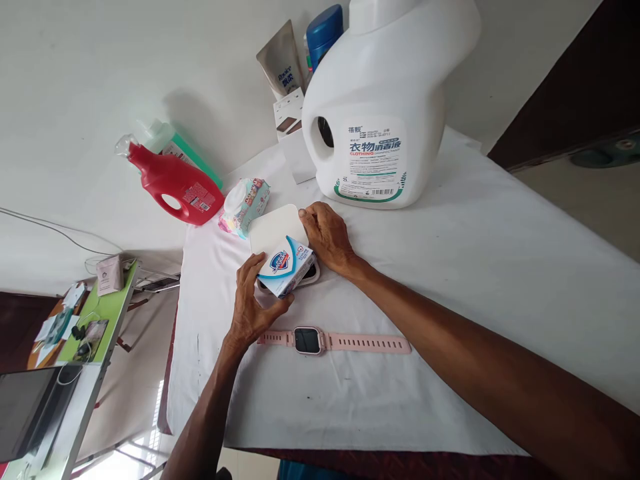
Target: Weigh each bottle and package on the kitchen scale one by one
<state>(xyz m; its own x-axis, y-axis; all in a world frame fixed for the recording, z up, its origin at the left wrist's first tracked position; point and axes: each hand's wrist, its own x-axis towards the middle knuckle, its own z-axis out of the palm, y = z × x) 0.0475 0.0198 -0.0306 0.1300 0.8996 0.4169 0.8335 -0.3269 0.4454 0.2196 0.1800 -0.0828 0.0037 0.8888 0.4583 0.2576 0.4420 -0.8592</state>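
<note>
The left hand [253,307] pinches a blue-and-white soap box [287,265], fingers closed on its near end, tilted over a white soap case [274,230] near the middle of the table [475,267]. The right hand [327,235] steadies the case's lid, fingers curled on its far edge. The box looks half-seated (its lower end is hidden), so it could tip out onto the pink watch [320,341] just beside it.

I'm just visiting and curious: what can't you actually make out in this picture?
- Head view: the inside of the white case is hidden by its lid and the soap box held by the left hand.
- The jug has its top cut off by the upper edge.
- The watch has a dark screen, nothing readable.
- The right hand covers the case's far edge.
</note>
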